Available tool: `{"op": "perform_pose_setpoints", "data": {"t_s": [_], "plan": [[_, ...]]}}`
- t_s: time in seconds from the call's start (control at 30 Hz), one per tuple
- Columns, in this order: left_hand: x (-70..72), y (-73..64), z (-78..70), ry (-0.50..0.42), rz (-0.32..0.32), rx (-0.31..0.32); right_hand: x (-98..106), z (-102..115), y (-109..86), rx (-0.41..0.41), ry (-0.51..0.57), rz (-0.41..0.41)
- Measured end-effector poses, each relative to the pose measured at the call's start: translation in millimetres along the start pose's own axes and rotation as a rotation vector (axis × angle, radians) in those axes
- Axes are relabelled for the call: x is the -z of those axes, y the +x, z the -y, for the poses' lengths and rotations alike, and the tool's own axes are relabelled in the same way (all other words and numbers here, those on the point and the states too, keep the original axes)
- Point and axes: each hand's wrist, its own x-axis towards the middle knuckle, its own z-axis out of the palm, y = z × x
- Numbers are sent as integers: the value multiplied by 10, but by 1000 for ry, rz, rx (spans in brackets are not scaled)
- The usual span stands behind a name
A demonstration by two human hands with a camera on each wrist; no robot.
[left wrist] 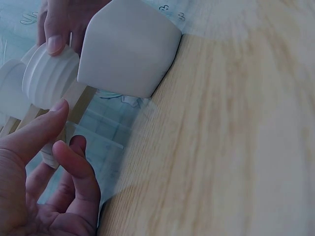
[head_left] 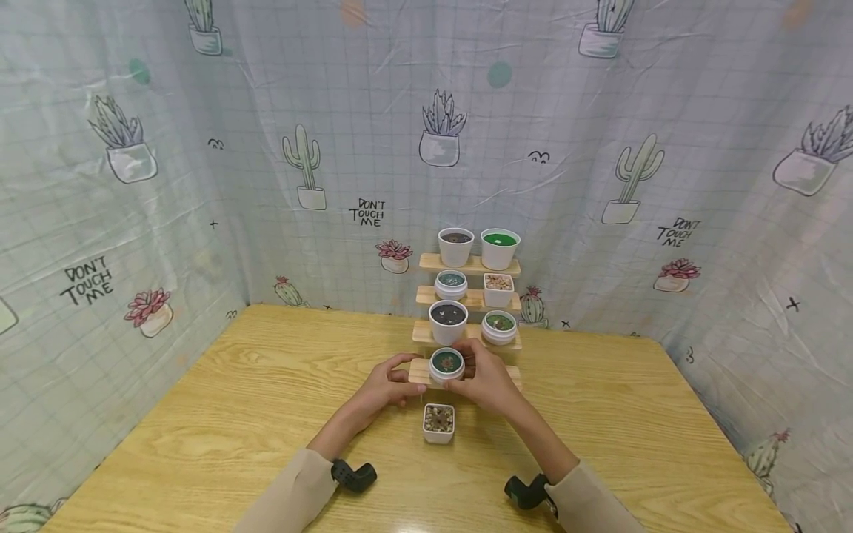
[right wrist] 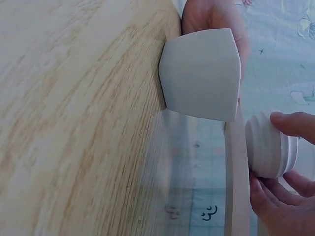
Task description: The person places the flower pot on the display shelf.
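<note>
My right hand (head_left: 492,381) holds a round white pot (head_left: 447,364) with a dark green top, thumb at the front and fingers around its far side. The pot stands over the lowest wooden shelf (head_left: 418,371) of a tiered stand, left of the shelf's middle. In the right wrist view the ribbed side of this pot (right wrist: 266,147) is right against the plank. My left hand (head_left: 381,389) grips the left end of that same shelf, its thumb on the near edge and fingers behind. Closer to me, a square white pot (head_left: 438,435) topped with pebbles sits on the table.
On the upper tiers stand several white pots, among them a tall dark-filled pot (head_left: 448,326), a low round pot (head_left: 500,329) and a green-topped pot (head_left: 500,252). A cactus-print curtain (head_left: 373,96) closes off the back of the wooden table (head_left: 300,355).
</note>
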Motion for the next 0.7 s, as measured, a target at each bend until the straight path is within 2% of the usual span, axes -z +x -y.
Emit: {"op": "perform_pose_setpoints", "data": {"t_s": [0.7], "plan": [[-1,-18,5,7,3,-13,-19,8,-16,-34,20,-19]]}}
